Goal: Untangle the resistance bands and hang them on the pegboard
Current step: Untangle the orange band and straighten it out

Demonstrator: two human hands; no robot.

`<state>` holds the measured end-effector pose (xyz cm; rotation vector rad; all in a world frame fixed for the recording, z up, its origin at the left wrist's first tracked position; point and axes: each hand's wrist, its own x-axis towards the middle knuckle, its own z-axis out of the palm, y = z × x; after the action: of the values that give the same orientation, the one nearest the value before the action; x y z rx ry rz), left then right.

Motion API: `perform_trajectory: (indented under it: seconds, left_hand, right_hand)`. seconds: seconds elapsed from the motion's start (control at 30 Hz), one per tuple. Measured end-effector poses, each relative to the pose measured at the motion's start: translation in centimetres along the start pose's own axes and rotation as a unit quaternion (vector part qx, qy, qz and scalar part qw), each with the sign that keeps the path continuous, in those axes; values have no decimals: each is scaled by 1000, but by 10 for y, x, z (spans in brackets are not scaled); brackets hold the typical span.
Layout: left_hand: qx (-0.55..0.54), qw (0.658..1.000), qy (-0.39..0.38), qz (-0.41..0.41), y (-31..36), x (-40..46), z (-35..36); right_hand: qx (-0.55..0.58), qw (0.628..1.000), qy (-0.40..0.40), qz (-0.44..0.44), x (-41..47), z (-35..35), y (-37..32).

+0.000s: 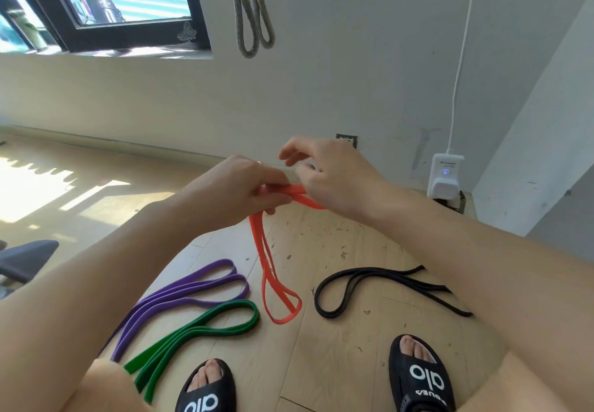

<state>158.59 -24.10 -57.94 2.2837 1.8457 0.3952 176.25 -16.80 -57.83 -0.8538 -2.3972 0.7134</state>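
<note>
Seen from the head camera, looking down past two bare forearms at a wooden floor (337, 363). Both hands meet at mid-frame. The left hand (239, 191) is pinched shut on the top end of an orange resistance band (269, 270), thumb and fingers pressed flat on it. The right hand (334, 177) also touches that top end just beside the left; its lower fingers seem to hold the strap, while its upper fingers are lifted and apart. The orange band hangs down from the hands in doubled strands, its lower loop resting on the floor between the other bands.

On the floor to the left lie a folded purple band (193, 286) and, nearer, a folded green band (205, 324). To the right lies a thinner black band (379, 283). All look separated from one another. Far up on the white wall hangs a grey band (254, 12); its peg is out of frame.

The orange band looks light, limp and stretchy, probably grippy rather than slick. Holding it at the top fold, as now, should let its strands fall straight.
</note>
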Motion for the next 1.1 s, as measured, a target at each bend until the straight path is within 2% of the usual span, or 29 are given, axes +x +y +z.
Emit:
perform_trajectory:
  seconds: [0.1, 0.2, 0.27, 0.37, 0.53, 0.7, 0.83, 0.93, 1.1]
  left_hand:
    - [-35, 999, 6, -10, 6, 3, 4]
    - [-86, 994, 33, -53, 5, 4, 8]
    - [-127, 990, 36, -52, 6, 3, 9]
    - [-175, 983, 29, -40, 8, 0, 8]
    - [-150, 988, 17, -27, 6, -1, 9]
    - [-132, 991, 32, -16, 5, -2, 18]
    - [-157, 987, 30, -8, 1, -4, 21]
    - [-168, 986, 15, -5, -1, -4, 24]
    - [-183, 983, 9, -28, -2, -1, 33]
  right_hand:
    - [-24, 999, -3, -33, 4, 14, -10]
    - [44, 995, -76, 50, 3, 24, -8]
    - [34, 992, -103, 70, 3, 23, -4]
    - [-12, 995, -87, 54, 4, 18, -4]
    - [-60, 996, -53, 47, 7, 9, -5]
    - [-17, 999, -21, 39, 5, 8, -5]
    - [72, 996, 16, 56, 5, -1, -3]
    - [99, 993, 29, 61, 5, -3, -1]
    - [150, 983, 43, 97, 6, -3, 1]
